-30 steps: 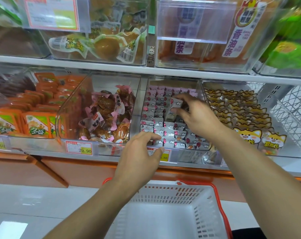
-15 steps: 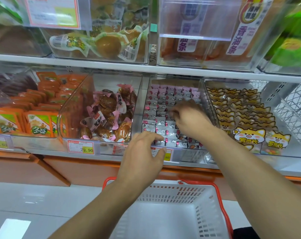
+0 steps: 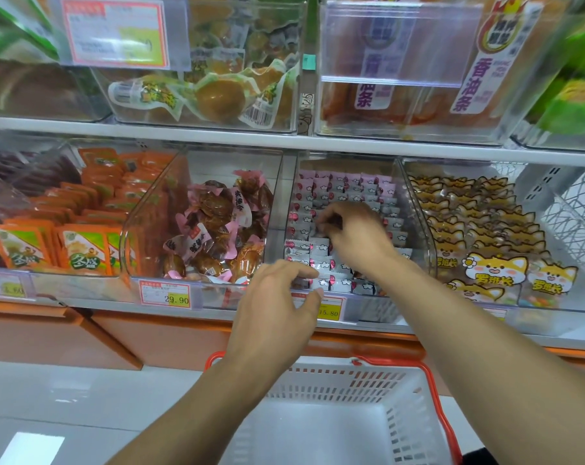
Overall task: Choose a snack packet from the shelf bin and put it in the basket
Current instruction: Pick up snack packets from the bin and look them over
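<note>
Small pink-and-white snack packets stand in tight rows inside a clear shelf bin on the lower shelf. My right hand reaches into this bin, its fingers curled down onto the middle rows with the fingertips among the packets; whether they grip one is hidden. My left hand hovers at the bin's front edge by the price tag, fingers apart and holding nothing. Below both hands is a white basket with an orange rim, nothing visible inside.
Left of the packet bin is a bin of brown pink-wrapped snacks, then orange packets. To the right lie fox-printed packets. The upper shelf carries more clear bins. A pale floor lies below.
My right hand dropped from above the rows and moved left, down into the packets. My left hand stayed near the bin's front edge. The view shifted slightly.
</note>
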Motion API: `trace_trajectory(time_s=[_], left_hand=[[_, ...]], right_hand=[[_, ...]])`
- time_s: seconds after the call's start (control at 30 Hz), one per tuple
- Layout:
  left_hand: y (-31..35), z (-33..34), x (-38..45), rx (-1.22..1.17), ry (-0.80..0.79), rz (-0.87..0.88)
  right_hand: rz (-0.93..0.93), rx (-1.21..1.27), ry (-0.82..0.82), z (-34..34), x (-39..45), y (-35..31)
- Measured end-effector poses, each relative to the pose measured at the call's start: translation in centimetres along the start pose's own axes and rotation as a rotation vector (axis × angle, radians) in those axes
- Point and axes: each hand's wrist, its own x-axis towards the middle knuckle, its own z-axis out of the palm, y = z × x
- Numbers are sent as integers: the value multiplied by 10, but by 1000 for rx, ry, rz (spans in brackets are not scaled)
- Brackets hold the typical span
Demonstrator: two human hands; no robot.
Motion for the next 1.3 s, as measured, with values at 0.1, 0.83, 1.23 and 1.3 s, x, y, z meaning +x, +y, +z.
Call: trace_trajectory(time_s=[0.1, 0.83, 1.23, 1.3], left_hand=[[0, -4, 3, -40, 57, -22], [11, -13, 3, -875, -63, -445], [8, -14, 7, -1123, -53, -556], [10, -13, 7, -1179, -65, -543]], right_hand=[[-5, 260, 80, -15, -3, -6], [473, 1316, -117, -55, -118, 12], [314, 1104, -16, -59, -125, 18], [397, 1193, 22, -59, -124, 19]])
